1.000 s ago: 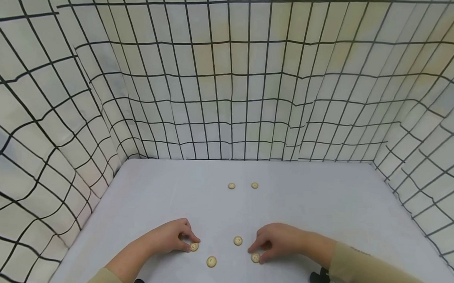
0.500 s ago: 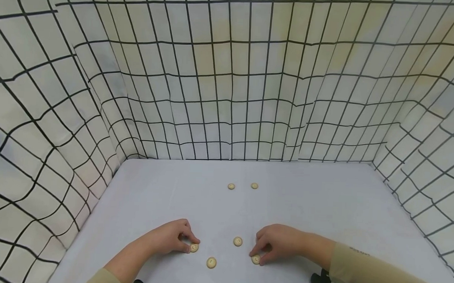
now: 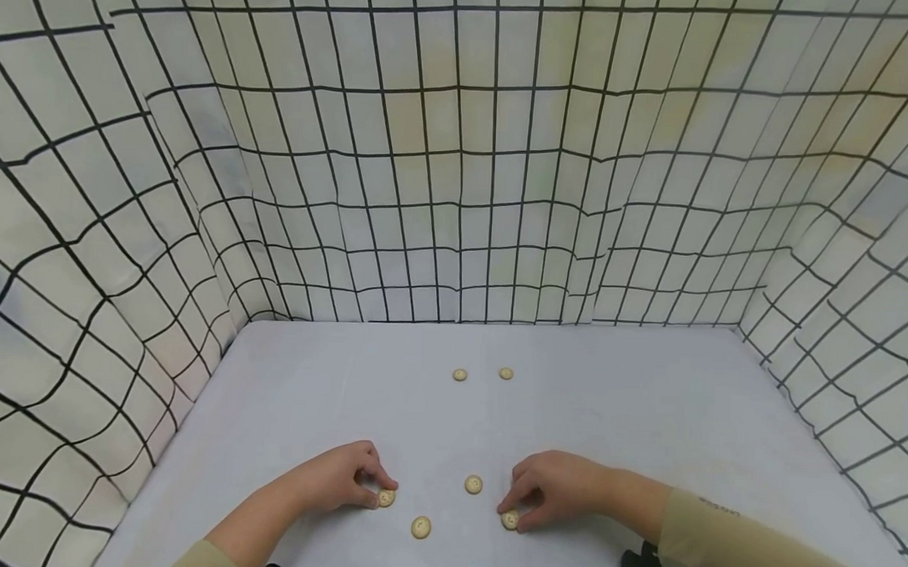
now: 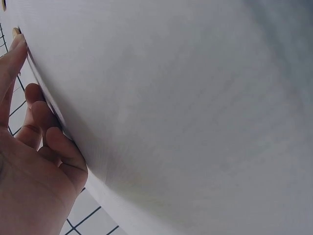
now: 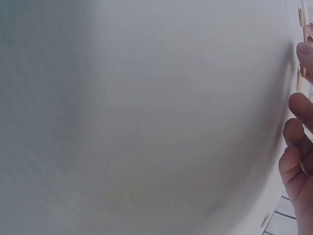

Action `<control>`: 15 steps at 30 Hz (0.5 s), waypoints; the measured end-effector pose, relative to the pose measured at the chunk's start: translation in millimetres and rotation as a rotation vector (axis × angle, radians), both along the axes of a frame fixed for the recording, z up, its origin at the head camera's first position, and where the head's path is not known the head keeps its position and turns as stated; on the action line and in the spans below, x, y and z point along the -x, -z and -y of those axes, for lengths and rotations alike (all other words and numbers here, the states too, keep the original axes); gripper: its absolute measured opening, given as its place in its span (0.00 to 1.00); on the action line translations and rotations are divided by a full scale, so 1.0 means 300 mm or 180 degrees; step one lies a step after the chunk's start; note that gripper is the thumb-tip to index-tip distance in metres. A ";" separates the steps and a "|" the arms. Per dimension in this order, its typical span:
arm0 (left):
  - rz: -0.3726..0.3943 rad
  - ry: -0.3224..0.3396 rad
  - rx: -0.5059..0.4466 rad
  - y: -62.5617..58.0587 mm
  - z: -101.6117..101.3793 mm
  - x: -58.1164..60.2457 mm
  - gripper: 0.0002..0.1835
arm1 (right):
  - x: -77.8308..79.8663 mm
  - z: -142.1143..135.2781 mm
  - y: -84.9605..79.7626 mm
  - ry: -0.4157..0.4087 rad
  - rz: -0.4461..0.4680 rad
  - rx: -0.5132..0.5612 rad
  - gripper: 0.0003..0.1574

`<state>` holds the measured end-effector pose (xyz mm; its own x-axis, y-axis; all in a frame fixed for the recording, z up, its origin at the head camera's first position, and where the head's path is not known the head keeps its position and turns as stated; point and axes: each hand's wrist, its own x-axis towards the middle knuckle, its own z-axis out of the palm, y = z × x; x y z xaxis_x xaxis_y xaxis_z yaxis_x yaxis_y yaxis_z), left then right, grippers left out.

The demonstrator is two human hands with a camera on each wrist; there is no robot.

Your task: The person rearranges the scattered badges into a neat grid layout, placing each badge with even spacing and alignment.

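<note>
In the head view my left hand [image 3: 345, 477] pinches a round tan button [image 3: 387, 498] between thumb and index finger, low on the white tabletop. My right hand [image 3: 555, 489] grips a similar button [image 3: 510, 520] the same way, thumb on the near side. Between the hands lie two more tan buttons, one [image 3: 420, 528] closer to me and another [image 3: 473, 484] a bit farther off. The left wrist view shows the left hand [image 4: 36, 161] with its other fingers curled near the surface and a sliver of button [image 4: 16, 32] at the fingertips. Right fingers [image 5: 293, 164] show at the right wrist view's edge.
Two further buttons, one [image 3: 460, 375] left and one [image 3: 506, 374] right, lie toward the back of the white table [image 3: 330, 379]. White walls [image 3: 473, 176] with a black grid enclose the table at the back and both sides.
Both hands stay in place with their buttons. The whole head view has shifted slightly; the buttons lie as before.
</note>
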<state>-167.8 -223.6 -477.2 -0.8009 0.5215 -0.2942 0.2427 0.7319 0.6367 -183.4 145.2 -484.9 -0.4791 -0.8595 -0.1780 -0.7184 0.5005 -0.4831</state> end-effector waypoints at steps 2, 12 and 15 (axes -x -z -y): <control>-0.0002 0.0001 -0.0001 0.001 0.001 -0.002 0.14 | 0.002 -0.003 0.003 0.0024 -0.0032 0.0030 0.16; -0.0026 0.0012 -0.0013 0.002 0.004 -0.002 0.14 | 0.039 -0.031 -0.033 0.0505 0.0086 0.0149 0.16; -0.0026 0.0021 -0.0011 0.008 0.004 0.002 0.14 | 0.054 -0.043 -0.039 0.0655 0.0092 0.0163 0.17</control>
<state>-168.3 -224.8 -479.7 -0.7999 0.5277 -0.2858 0.2527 0.7281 0.6372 -199.6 158.1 -473.1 -0.6409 -0.7523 -0.1527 -0.5891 0.6095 -0.5306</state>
